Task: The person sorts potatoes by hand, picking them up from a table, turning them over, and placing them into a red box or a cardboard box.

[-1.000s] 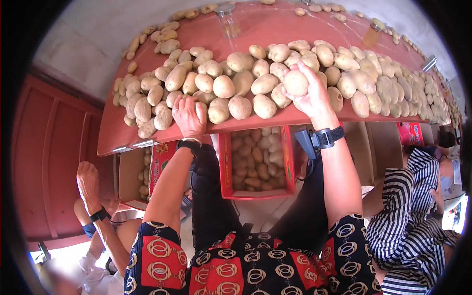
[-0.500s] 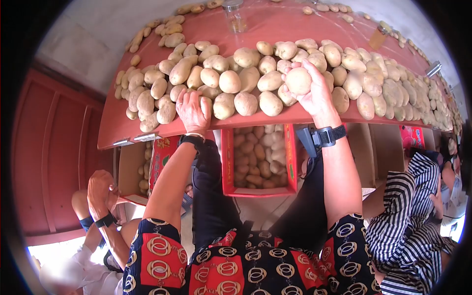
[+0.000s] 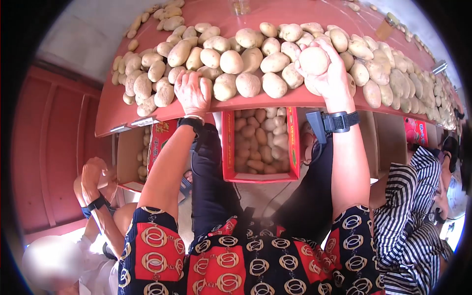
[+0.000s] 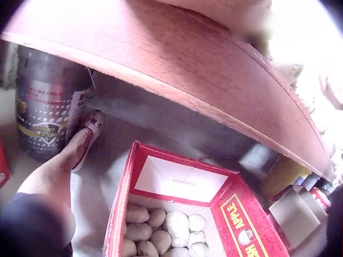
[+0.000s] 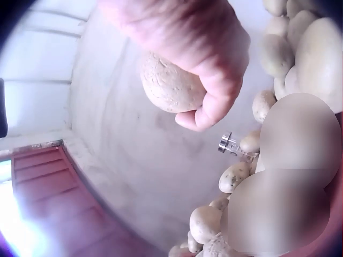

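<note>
My right hand [image 3: 332, 81] holds a round, pale potato [image 3: 314, 61] above the front of the potato pile. In the right wrist view its fingers curl round the same potato [image 5: 169, 85], whose skin looks pitted. At the table's front edge, my left hand [image 3: 192, 93] rests with relaxed fingers against the near potatoes, left of centre. Loose potatoes [image 3: 248, 84] lie between the two hands. Only part of the left hand [image 4: 214, 13] shows at the top of the left wrist view.
Below the table [image 3: 216, 107] stands a red box [image 3: 225, 147] of potatoes between the knees. Another potato carton [image 3: 127, 157] stands left. Glass jars [image 3: 239, 7] are among things farther back. A person's hand [image 3: 92, 179] is at left; someone in stripes [image 3: 408, 216] sits at right.
My right hand has moved slightly right with the potato. The left hand stays at the table edge. The head view has tilted down, and the neighbour's hand at left has shifted lower.
</note>
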`<move>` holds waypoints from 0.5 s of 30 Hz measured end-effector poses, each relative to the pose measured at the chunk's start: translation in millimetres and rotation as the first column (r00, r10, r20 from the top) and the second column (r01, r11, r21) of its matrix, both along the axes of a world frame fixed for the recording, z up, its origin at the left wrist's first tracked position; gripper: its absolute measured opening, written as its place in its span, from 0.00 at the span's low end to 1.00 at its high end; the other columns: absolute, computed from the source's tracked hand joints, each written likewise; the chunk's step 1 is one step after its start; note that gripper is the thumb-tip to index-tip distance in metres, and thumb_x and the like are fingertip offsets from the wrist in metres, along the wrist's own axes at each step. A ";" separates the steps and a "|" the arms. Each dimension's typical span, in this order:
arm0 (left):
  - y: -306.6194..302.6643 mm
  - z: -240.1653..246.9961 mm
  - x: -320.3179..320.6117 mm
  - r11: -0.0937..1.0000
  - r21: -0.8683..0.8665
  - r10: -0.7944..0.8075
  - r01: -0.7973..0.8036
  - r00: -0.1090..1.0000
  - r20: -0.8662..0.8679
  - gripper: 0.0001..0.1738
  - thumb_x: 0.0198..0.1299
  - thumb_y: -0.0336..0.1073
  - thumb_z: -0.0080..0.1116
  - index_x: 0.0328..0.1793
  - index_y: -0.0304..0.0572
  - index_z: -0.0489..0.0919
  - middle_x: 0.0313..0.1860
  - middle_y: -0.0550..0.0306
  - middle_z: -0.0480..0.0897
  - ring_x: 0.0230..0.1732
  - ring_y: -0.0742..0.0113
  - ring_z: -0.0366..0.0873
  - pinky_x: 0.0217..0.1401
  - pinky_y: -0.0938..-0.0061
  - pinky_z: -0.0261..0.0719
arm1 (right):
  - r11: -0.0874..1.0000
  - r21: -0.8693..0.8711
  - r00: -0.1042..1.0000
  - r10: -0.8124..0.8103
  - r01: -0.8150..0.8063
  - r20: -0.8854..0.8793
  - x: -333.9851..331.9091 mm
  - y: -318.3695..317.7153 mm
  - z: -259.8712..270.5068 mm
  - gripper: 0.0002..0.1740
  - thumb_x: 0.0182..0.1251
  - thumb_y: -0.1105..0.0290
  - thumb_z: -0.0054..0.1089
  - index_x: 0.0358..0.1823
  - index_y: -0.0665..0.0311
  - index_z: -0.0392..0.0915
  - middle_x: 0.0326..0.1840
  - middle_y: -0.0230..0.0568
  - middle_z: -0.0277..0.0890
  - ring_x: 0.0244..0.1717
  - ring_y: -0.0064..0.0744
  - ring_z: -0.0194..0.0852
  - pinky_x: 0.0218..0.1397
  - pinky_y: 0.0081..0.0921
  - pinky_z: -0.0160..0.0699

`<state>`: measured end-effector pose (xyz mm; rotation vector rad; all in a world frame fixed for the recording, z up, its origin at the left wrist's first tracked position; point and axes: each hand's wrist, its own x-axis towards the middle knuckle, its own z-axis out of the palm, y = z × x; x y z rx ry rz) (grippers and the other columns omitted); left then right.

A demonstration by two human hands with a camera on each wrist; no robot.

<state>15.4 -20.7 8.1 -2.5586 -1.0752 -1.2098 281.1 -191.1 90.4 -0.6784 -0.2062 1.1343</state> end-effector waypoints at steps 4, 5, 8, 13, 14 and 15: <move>2.6 0.5 -0.4 0.999 0.016 -0.035 0.035 0.999 0.018 0.14 0.57 0.40 0.44 0.40 0.39 0.77 0.41 0.45 0.79 0.55 0.45 0.70 0.63 0.57 0.60 | 0.995 0.086 0.998 -0.044 0.047 -0.038 -0.9 0.2 3.2 0.16 0.66 0.54 0.51 0.45 0.58 0.72 0.43 0.40 0.75 0.43 0.39 0.76 0.39 0.38 0.77; 3.9 -1.6 -0.7 1.000 0.010 -0.024 0.024 1.000 0.006 0.14 0.57 0.40 0.44 0.40 0.39 0.77 0.41 0.45 0.79 0.55 0.46 0.70 0.63 0.57 0.60 | 0.997 0.049 0.998 -0.065 0.065 -0.015 -2.5 -2.1 7.2 0.18 0.66 0.53 0.50 0.46 0.60 0.71 0.43 0.44 0.75 0.43 0.41 0.75 0.39 0.36 0.76; 2.0 0.3 0.2 1.000 0.001 -0.008 0.008 1.000 -0.001 0.15 0.57 0.40 0.44 0.41 0.39 0.77 0.41 0.45 0.79 0.55 0.46 0.70 0.63 0.57 0.60 | 0.998 0.066 1.000 -0.019 0.020 -0.016 1.7 -5.2 10.0 0.22 0.66 0.51 0.49 0.48 0.63 0.70 0.43 0.49 0.74 0.43 0.43 0.74 0.38 0.31 0.76; 6.0 -5.3 -0.4 1.000 0.010 -0.018 0.018 1.000 0.023 0.14 0.56 0.40 0.47 0.40 0.41 0.78 0.41 0.46 0.79 0.55 0.47 0.69 0.62 0.57 0.60 | 0.944 0.297 0.967 0.197 -0.143 -0.163 5.1 -8.8 7.0 0.27 0.65 0.48 0.49 0.47 0.69 0.68 0.42 0.51 0.72 0.41 0.45 0.73 0.39 0.31 0.76; 8.5 -7.2 -0.4 1.000 0.008 -0.025 0.025 0.999 0.038 0.13 0.53 0.41 0.50 0.39 0.42 0.79 0.41 0.47 0.79 0.56 0.47 0.69 0.63 0.57 0.60 | 0.945 0.293 0.966 0.196 -0.141 -0.166 5.2 -10.0 7.1 0.27 0.65 0.48 0.49 0.47 0.69 0.68 0.42 0.51 0.72 0.41 0.45 0.73 0.39 0.31 0.76; 7.7 -7.9 -0.3 1.000 0.003 -0.024 0.024 0.999 0.036 0.13 0.53 0.41 0.50 0.39 0.42 0.79 0.41 0.47 0.79 0.56 0.47 0.69 0.63 0.57 0.60 | 0.944 0.294 0.963 0.206 -0.149 -0.174 4.0 -10.7 8.4 0.27 0.65 0.49 0.49 0.47 0.69 0.67 0.42 0.52 0.71 0.42 0.47 0.72 0.41 0.34 0.76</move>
